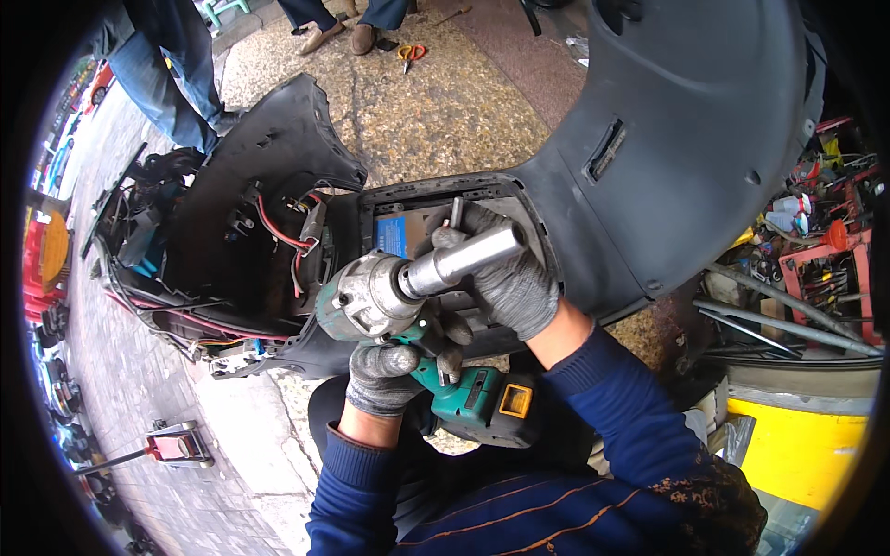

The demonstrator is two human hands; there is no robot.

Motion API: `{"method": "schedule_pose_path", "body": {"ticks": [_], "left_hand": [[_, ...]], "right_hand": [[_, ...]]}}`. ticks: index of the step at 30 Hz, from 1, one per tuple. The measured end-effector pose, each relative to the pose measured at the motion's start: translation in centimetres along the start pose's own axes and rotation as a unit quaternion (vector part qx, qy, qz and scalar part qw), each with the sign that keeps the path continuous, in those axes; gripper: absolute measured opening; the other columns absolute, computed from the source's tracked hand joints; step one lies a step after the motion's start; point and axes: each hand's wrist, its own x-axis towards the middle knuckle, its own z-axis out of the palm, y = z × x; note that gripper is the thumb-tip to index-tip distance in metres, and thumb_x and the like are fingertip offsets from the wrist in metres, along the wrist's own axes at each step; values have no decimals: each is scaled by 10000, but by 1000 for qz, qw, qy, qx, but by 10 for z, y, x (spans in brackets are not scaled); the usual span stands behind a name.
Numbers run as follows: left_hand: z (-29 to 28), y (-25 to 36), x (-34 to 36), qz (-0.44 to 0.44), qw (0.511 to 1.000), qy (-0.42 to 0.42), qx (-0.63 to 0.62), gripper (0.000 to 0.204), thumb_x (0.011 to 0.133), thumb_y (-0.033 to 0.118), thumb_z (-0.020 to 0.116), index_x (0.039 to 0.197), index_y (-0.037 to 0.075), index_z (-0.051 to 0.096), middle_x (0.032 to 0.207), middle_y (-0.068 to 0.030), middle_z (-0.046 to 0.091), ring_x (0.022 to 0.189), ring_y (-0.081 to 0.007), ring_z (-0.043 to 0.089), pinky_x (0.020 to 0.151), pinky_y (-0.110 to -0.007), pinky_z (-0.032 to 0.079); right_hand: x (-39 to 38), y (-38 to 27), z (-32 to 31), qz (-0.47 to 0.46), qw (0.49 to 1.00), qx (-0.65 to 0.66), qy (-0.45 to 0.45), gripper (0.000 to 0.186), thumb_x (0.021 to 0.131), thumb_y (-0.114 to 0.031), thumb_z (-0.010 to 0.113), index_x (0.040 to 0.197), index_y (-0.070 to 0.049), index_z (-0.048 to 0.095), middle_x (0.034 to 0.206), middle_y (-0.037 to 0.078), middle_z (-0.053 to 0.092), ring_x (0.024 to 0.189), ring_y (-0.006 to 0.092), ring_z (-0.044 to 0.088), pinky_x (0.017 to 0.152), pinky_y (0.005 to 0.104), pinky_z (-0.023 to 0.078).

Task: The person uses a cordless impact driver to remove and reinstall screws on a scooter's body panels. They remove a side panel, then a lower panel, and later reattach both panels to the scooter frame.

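My left hand [382, 378], in a grey work glove, is wrapped round the handle of a green cordless impact wrench [468, 394]. A long silver socket [464, 262] sits on the wrench's nose and points up to the right. Just behind the socket, my gloved right hand [519, 295] is closed with a slim metal rod [457, 212] sticking up from its fingers; the rod's lower part is hidden. Beneath both hands lies the dark plastic body of a scooter [630, 213], with an open bay showing a blue label [392, 235].
Red wires [273, 222] and cables hang exposed at the scooter's left end. Orange-handled pliers [409, 56] lie on the ground beyond. People's legs [162, 79] stand at the far side. A floor jack [176, 446] is at lower left, a cluttered red tool rack [830, 264] at right.
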Motion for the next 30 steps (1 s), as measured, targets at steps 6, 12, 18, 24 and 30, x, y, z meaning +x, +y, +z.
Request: {"method": "schedule_pose_path", "body": {"ticks": [6, 12, 18, 24, 30], "left_hand": [[7, -9, 1, -13, 999, -34, 39, 730, 675, 176, 788, 1289, -71, 480, 1059, -317, 614, 747, -344, 664, 650, -415, 561], [9, -15, -3, -49, 991, -24, 119, 840, 637, 224, 814, 1322, -101, 453, 1032, -300, 630, 701, -293, 665, 585, -338, 550], [7, -17, -2, -57, 992, -15, 115, 745, 669, 147, 812, 1293, -95, 483, 1036, -304, 645, 751, -375, 682, 626, -395, 581], [7, -11, 0, 7, 989, 65, 131, 492, 705, 162, 786, 1099, -62, 594, 1011, -279, 657, 742, -353, 679, 650, -419, 586], [7, -5, -4, 67, 979, 96, 166, 453, 694, 131, 834, 1056, -20, 607, 1002, -213, 652, 749, -290, 679, 643, -412, 598]], "right_hand": [[-15, -17, -14, 80, 993, 79, -32, 201, 949, -139, 583, 1075, 1, 652, 1015, 97, 644, 964, 206, 608, 885, 348, 492], [-32, -13, -32, -302, 898, -307, -96, 156, 950, -97, 575, 1062, -14, 646, 1005, 99, 610, 964, 214, 608, 857, 335, 517], [-45, -8, -26, 25, 994, 92, -46, 132, 992, -137, 537, 1055, -30, 582, 956, 78, 641, 841, 178, 641, 739, 289, 556], [-56, -32, -59, 122, 919, 309, 214, 130, 943, -211, 642, 983, -95, 601, 799, 102, 677, 683, 233, 691, 575, 379, 606], [-30, -88, -100, -110, 925, 250, 264, 143, 971, -197, 602, 977, -59, 567, 819, 124, 686, 668, 243, 702, 544, 341, 616]]}}
